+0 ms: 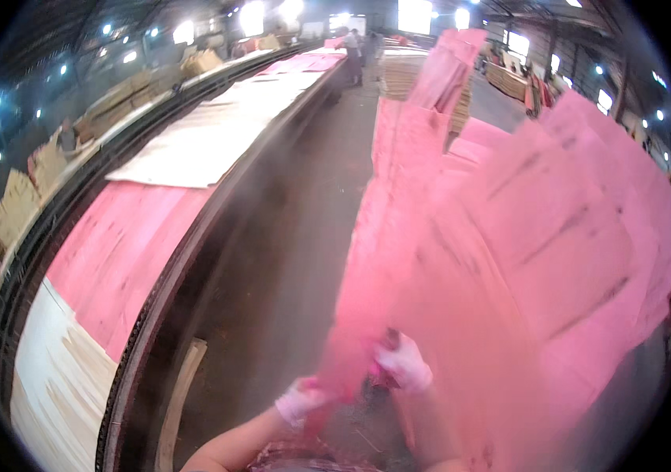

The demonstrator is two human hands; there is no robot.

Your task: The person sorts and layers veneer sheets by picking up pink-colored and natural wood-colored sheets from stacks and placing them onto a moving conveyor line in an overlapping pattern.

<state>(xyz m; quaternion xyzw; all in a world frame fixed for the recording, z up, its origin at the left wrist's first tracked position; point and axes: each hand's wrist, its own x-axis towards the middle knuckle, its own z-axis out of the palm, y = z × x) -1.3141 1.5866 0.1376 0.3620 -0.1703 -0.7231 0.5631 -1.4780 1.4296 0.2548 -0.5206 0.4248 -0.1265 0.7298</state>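
A long, narrow pink wood veneer sheet [386,228] stretches away from me, its near end between my hands. My left hand [302,399], in a white glove stained pink, is closed on the left of that near end. On the right, my right hand [404,363], also gloved, is closed at the sheet's near right edge; its fingertips are blurred. Beside it on the right rises a broad pile of pink veneer sheets [556,236], overlapping and dark-streaked. Its near part is smeared by motion.
A long conveyor on my left carries a pink sheet [134,252], a white sheet [194,141] and a pale streaked sheet [60,377]. A wood strip [180,401] leans beside its rail. Stacked boards [402,75] stand ahead; a person [353,57] stands far off by the conveyor.
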